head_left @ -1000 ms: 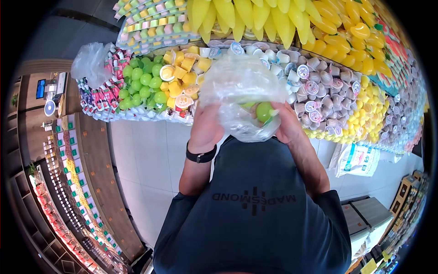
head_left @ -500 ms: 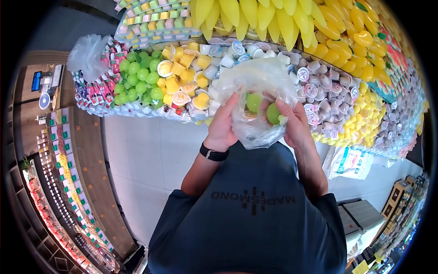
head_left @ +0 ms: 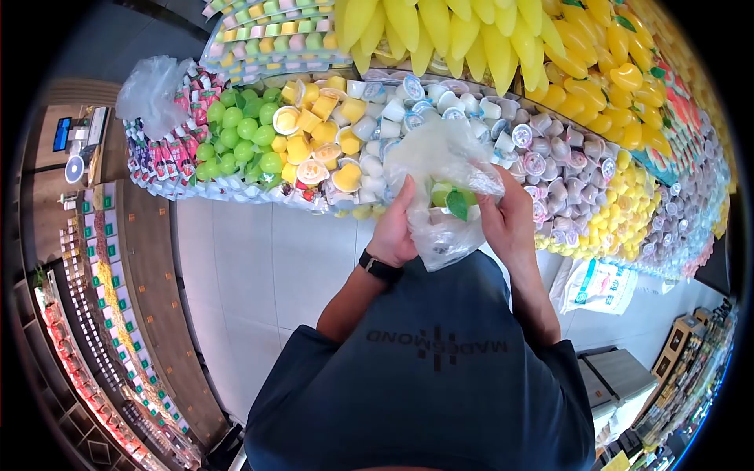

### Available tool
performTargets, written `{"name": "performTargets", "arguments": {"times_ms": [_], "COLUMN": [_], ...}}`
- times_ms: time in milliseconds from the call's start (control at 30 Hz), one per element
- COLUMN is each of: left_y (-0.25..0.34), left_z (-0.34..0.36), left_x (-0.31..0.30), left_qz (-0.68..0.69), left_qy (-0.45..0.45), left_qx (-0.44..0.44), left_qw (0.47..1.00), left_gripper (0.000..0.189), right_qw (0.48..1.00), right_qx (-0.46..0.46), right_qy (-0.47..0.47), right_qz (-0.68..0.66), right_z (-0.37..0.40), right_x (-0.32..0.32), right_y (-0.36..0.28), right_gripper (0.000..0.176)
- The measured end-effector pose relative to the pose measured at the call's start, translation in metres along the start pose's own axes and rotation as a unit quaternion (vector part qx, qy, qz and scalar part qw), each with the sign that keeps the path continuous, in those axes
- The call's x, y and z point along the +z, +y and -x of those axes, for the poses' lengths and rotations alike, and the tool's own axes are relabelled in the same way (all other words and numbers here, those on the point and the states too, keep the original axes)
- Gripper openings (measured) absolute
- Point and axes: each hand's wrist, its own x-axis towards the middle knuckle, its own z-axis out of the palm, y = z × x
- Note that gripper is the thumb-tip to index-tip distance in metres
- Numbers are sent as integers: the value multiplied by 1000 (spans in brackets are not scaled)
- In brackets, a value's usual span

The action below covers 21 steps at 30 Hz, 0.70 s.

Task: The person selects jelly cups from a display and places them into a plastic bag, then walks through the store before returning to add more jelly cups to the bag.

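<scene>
1. Left hand (head_left: pixel 393 233): thumb and partly hidden fingers grip the clear bag (head_left: pixel 444 239). Right hand (head_left: pixel 506 216): fingers pinch its right side.
2. Between them, the bag holds green balls (head_left: pixel 440 193).
3. Farther left, yellow cups (head_left: pixel 312 122).

1. Centre: plastic bag (head_left: pixel 428 161) between left hand (head_left: pixel 393 234) and right hand (head_left: pixel 512 220), round pieces (head_left: pixel 442 192) inside.
2. Upper left: grape-shaped pieces (head_left: pixel 236 135), second bag (head_left: pixel 151 94) to their left.
3. Top centre: long pieces (head_left: pixel 397 27); mango-shaped pieces (head_left: pixel 628 76) to their right.
4. Lower right: sack (head_left: pixel 595 287) on floor (head_left: pixel 243 275).
</scene>
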Motion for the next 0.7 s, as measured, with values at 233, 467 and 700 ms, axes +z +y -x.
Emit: {"name": "performTargets", "arguments": {"times_ms": [233,467,700], "left_y": [4,3,3], "left_z": [-1,3,13], "left_x": [-6,-8,-13], "left_qz": [7,77,97], "left_qy": [-15,-85,-148], "left_qx": [36,-13,20], "left_qw": [999,993,984], "left_gripper": [56,59,62], "right_qw": [993,973,991], "right_qx": [49,108,78], "right_qy": [22,54,79], "right_qz": [-102,-197,-81], "right_z": [8,7,2], "right_x": [-11,-7,-11], "right_y": [4,7,20], "right_gripper": [32,32,46]}}
